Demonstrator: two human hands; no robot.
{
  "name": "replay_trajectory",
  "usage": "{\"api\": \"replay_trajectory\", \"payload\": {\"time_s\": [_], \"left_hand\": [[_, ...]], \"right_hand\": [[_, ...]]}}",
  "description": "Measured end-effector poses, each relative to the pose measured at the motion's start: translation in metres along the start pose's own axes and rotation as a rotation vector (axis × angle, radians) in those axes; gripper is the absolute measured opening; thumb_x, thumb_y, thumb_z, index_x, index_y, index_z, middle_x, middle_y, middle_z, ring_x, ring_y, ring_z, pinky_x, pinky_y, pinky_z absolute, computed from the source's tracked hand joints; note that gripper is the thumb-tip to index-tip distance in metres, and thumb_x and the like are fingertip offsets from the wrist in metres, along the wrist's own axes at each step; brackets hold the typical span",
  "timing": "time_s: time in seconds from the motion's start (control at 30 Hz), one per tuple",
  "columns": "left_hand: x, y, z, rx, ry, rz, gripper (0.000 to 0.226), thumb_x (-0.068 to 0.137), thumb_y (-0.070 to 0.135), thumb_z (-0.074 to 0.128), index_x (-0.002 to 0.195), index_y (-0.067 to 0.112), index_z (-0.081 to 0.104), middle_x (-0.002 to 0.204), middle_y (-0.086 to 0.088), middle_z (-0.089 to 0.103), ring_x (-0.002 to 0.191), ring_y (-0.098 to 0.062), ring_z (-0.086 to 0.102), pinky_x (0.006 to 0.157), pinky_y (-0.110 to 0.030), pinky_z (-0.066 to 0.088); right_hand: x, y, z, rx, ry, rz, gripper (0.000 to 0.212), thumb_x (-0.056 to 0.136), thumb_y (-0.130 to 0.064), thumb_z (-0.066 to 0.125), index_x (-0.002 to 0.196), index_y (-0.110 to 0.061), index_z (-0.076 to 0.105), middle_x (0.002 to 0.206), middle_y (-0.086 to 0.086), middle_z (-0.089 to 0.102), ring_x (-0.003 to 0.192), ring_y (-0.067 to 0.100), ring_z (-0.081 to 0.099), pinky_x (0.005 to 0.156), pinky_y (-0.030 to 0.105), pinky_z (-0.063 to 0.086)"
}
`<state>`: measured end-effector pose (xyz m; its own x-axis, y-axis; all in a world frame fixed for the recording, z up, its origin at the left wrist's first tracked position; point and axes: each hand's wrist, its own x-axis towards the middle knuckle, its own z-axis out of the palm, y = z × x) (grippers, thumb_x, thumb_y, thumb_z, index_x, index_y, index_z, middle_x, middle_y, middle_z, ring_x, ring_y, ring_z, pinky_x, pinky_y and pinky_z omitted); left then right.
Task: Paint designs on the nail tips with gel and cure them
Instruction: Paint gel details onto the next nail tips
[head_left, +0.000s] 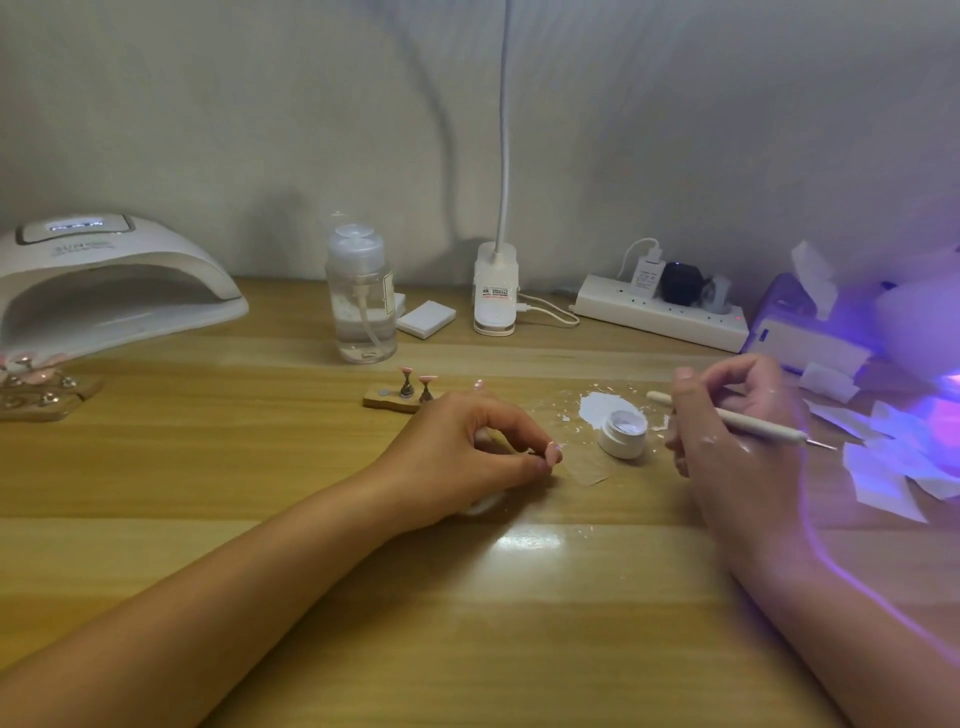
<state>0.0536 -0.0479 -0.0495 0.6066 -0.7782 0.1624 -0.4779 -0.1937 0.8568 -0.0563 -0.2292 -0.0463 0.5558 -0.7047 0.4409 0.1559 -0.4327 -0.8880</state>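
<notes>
While both my forearms lie across the wooden desk (467, 623), my left hand (462, 447) sits knuckles up, fingers curled in, pinching a pink nail tip (552, 453) between thumb and forefinger right down near the desk. My right hand (737, 431) is turned on its edge, fingers wrapped round a white dotting pen (753, 425), its metal point aimed off to the right, away from the pot. There are white smears on that hand, lol.

The open white gel pot (622, 434) stands between my hands, closer to the right one.

Just behind my left hand there's a small wooden holder (376, 399) with two metal stands (406, 388), each topped with a pink tip.

Further back there's a clear pump bottle (361, 296), a clip lamp base (496, 291) with a label too tiny to read, and a power strip (660, 314). Far left is the white curing lamp (104, 280); I can make out "SUN" on it, the rest is blur. Purple light spills over the wipes (883, 462) on the right.
</notes>
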Motion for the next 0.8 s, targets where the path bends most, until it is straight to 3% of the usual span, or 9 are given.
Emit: {"api": "replay_trajectory", "payload": {"time_s": [0.07, 0.13, 0.23, 0.3, 0.37, 0.5, 0.63, 0.8], "left_hand": [[0.0, 0.001, 0.004, 0.047, 0.051, 0.012, 0.007, 0.082, 0.028, 0.078, 0.085, 0.034, 0.078, 0.065, 0.02, 0.061, 0.047, 0.005, 0.045, 0.062, -0.009, 0.035], [0.0, 0.002, 0.006, 0.1, 0.08, 0.016, 0.005, 0.081, 0.035, 0.078, 0.085, 0.034, 0.078, 0.074, 0.018, 0.065, 0.047, 0.005, 0.046, 0.053, -0.009, 0.032], [-0.001, 0.001, 0.007, 0.16, 0.07, 0.036, 0.004, 0.082, 0.036, 0.075, 0.086, 0.036, 0.077, 0.087, 0.017, 0.072, 0.052, 0.01, 0.051, 0.059, -0.013, 0.036], [-0.001, 0.002, 0.006, 0.167, 0.054, 0.057, 0.009, 0.084, 0.03, 0.075, 0.088, 0.038, 0.076, 0.092, 0.017, 0.073, 0.057, 0.013, 0.052, 0.061, -0.008, 0.036], [-0.001, 0.003, 0.005, 0.211, 0.051, 0.069, 0.009, 0.085, 0.031, 0.074, 0.091, 0.037, 0.076, 0.09, 0.018, 0.069, 0.06, 0.013, 0.052, 0.061, -0.007, 0.035], [0.0, 0.001, 0.007, 0.302, 0.079, 0.082, 0.009, 0.084, 0.039, 0.072, 0.092, 0.037, 0.075, 0.092, 0.018, 0.063, 0.066, 0.0, 0.054, 0.074, -0.035, 0.05], [0.0, -0.001, 0.008, 0.312, 0.091, 0.118, 0.009, 0.085, 0.036, 0.07, 0.092, 0.035, 0.075, 0.091, 0.017, 0.063, 0.063, 0.007, 0.05, 0.071, -0.032, 0.046], [0.0, -0.003, 0.01, 0.306, 0.117, 0.139, 0.008, 0.085, 0.03, 0.073, 0.091, 0.034, 0.076, 0.092, 0.014, 0.067, 0.064, 0.013, 0.05, 0.076, -0.031, 0.047]], "right_hand": [[0.001, 0.002, 0.0, -0.068, -0.014, 0.042, 0.023, 0.076, -0.037, 0.063, 0.072, -0.022, 0.046, 0.061, 0.012, 0.061, 0.055, 0.016, 0.052, 0.057, 0.033, 0.04], [0.001, 0.001, -0.001, -0.036, 0.002, 0.042, 0.027, 0.082, -0.032, 0.067, 0.07, -0.021, 0.045, 0.054, 0.007, 0.061, 0.05, 0.013, 0.052, 0.053, 0.03, 0.04], [-0.001, -0.007, 0.0, 0.112, -0.018, 0.032, 0.019, 0.1, -0.03, 0.06, 0.086, -0.019, 0.052, 0.063, 0.003, 0.07, 0.047, 0.011, 0.059, 0.044, 0.022, 0.046], [-0.003, -0.014, 0.002, 0.205, -0.055, 0.081, 0.018, 0.099, -0.033, 0.061, 0.091, -0.017, 0.057, 0.068, 0.004, 0.073, 0.048, 0.012, 0.06, 0.041, 0.019, 0.045], [-0.009, -0.017, 0.008, 0.302, -0.084, 0.164, 0.02, 0.094, -0.03, 0.067, 0.084, -0.016, 0.056, 0.057, 0.001, 0.066, 0.04, 0.009, 0.051, 0.037, 0.017, 0.037], [-0.023, -0.019, 0.019, 0.349, -0.19, 0.288, 0.023, 0.091, -0.016, 0.068, 0.08, -0.016, 0.048, 0.049, 0.002, 0.058, 0.036, 0.008, 0.044, 0.035, 0.016, 0.033], [-0.023, -0.018, 0.024, 0.269, -0.212, 0.319, 0.032, 0.084, -0.006, 0.064, 0.063, -0.018, 0.043, 0.042, 0.004, 0.051, 0.034, 0.009, 0.038, 0.035, 0.016, 0.029], [-0.025, -0.02, 0.026, 0.19, -0.259, 0.295, 0.024, 0.066, -0.017, 0.063, 0.051, -0.023, 0.045, 0.044, 0.01, 0.056, 0.035, 0.012, 0.04, 0.037, 0.017, 0.033]]}}
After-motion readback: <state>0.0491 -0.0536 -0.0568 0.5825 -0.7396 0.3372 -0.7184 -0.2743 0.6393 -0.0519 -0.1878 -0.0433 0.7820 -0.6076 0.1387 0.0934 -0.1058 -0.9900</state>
